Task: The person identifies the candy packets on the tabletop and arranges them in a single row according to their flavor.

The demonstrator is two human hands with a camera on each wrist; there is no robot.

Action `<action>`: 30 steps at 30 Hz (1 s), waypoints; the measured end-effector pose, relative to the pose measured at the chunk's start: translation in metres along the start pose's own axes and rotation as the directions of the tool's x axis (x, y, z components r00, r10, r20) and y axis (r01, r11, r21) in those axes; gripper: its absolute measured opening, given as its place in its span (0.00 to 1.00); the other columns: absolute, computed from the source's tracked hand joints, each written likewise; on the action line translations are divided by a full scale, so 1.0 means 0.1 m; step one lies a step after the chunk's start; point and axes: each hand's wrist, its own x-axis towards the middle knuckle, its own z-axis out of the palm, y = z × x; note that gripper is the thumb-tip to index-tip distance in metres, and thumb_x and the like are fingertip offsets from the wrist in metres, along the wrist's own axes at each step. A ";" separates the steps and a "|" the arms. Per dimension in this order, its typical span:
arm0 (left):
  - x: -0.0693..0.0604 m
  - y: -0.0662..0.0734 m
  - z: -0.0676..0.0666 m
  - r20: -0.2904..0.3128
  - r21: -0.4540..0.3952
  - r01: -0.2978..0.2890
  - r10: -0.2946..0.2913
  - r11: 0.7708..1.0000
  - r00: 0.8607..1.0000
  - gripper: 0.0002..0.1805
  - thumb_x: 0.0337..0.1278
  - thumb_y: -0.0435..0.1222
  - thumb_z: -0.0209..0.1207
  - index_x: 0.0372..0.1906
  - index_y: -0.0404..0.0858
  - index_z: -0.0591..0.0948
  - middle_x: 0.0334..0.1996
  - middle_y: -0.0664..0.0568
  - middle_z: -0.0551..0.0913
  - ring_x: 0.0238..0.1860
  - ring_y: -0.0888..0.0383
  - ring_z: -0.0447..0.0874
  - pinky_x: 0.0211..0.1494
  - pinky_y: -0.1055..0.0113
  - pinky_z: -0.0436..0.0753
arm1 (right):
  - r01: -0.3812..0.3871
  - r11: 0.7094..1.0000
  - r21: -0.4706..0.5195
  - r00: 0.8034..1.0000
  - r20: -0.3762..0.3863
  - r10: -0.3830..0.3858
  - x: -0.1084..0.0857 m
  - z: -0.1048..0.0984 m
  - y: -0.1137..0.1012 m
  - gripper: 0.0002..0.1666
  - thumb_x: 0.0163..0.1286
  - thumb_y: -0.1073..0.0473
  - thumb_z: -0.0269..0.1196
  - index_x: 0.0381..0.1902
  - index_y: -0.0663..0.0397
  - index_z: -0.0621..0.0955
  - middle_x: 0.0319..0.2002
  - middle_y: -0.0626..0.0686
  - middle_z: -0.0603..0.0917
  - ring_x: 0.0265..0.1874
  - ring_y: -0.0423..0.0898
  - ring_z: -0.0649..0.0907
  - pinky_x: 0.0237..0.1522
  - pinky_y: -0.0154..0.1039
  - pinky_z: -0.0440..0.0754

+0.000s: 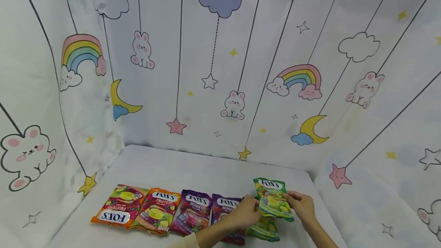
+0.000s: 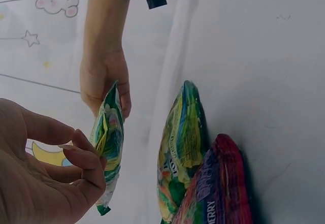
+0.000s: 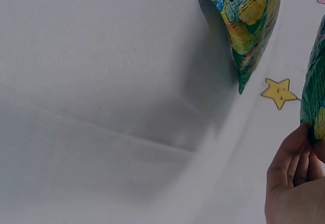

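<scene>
A green Fox's candy bag (image 1: 273, 198) is held up above the table between both hands. My right hand (image 1: 303, 206) pinches its right edge; in the right wrist view its thumb and fingers grip the lower end of the bag (image 3: 317, 92). The left hand (image 1: 245, 213) is at the opposite edge, its curled fingers (image 2: 86, 165) against the bag (image 2: 112, 132), partly hiding it. Beneath lies a second green candy bag (image 1: 264, 229), partly covered. A purple Berries bag (image 1: 225, 204) lies partly behind the left hand and forearm.
Leftward along the white table (image 1: 193, 167) lie another purple Berries bag (image 1: 191, 211), an orange-red Fruits bag (image 1: 156, 211), and a second Fruits bag (image 1: 120, 206) turned upside down. White cloth walls (image 1: 206, 49) with cartoon prints surround the table.
</scene>
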 end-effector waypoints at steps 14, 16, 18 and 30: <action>-0.03 -0.06 0.22 -0.023 -0.013 0.028 -0.029 1.000 0.999 0.14 0.55 0.32 0.60 0.45 0.31 0.85 0.36 0.53 0.72 0.34 0.63 0.68 0.36 0.69 0.69 | -0.098 0.995 -0.018 0.995 -0.008 0.098 -0.07 -0.08 0.23 0.31 0.69 0.49 0.73 0.57 0.71 0.83 0.45 0.59 0.90 0.37 0.45 0.90 0.38 0.37 0.87; -0.02 -0.07 0.24 0.001 -0.033 0.009 -0.009 0.999 1.000 0.14 0.56 0.30 0.59 0.46 0.31 0.86 0.33 0.54 0.73 0.31 0.63 0.67 0.32 0.70 0.67 | -0.121 0.993 -0.016 0.993 -0.012 0.121 -0.08 -0.09 0.26 0.31 0.69 0.49 0.73 0.57 0.71 0.83 0.45 0.59 0.90 0.37 0.45 0.90 0.38 0.38 0.86; -0.01 -0.09 0.27 0.009 -0.037 -0.009 0.009 0.999 1.000 0.14 0.54 0.29 0.58 0.44 0.30 0.86 0.30 0.54 0.73 0.29 0.64 0.66 0.30 0.71 0.65 | -0.138 0.990 -0.010 0.990 -0.013 0.137 -0.09 -0.11 0.29 0.31 0.69 0.49 0.73 0.57 0.71 0.83 0.45 0.59 0.90 0.37 0.45 0.90 0.38 0.39 0.87; -0.02 -0.14 0.42 0.018 -0.011 -0.008 0.008 1.000 1.000 0.18 0.55 0.33 0.61 0.50 0.28 0.85 0.30 0.56 0.71 0.31 0.64 0.65 0.32 0.71 0.66 | -0.141 0.988 -0.064 0.989 -0.048 0.138 -0.12 -0.16 0.39 0.29 0.68 0.52 0.73 0.56 0.72 0.84 0.44 0.61 0.90 0.35 0.45 0.89 0.37 0.40 0.86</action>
